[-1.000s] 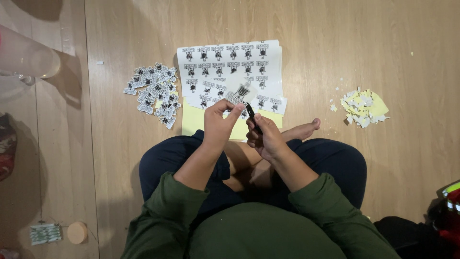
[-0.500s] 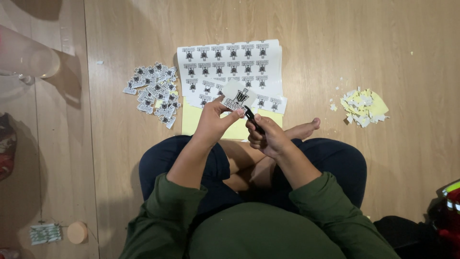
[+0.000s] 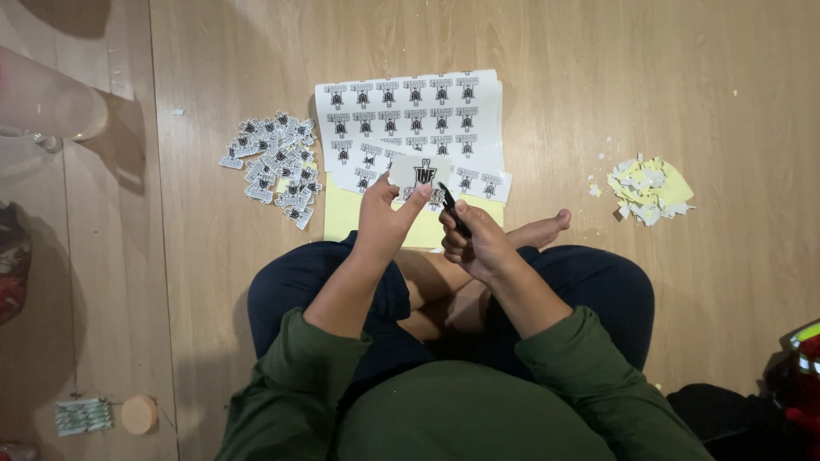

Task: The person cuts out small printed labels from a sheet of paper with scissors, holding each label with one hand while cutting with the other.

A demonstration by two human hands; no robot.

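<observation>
Head view, looking down: we sit cross-legged on the wood floor, both hands up in front of the knees. Left hand pinches a small cut-out sticker piece between thumb and fingers, closed on it. Right hand is closed round a dark tool, prob. small scissors, tip touching the piece's lower right edge; we can't tell if the blades are apart.

Vs. 1 s ago: the piece sits flatter and faces the camera more, its black print now plain to see; left hand is a bit higher and closer to the sheet. Right hand has barely moved. Nothing on the floor has shifted.

Around: printed sticker sheet lies just beyond the hands, on a yellow backing sheet that shows at its lower left. The held piece covers part of the sheet's lower rows. Pile of cut stickers lies just left of the sheet. Heap of white and yellow scraps is well apart on the right. A bare foot pokes out right of the hands. Bottom left, near each other: a round wooden disc and a small green-striped packet.
</observation>
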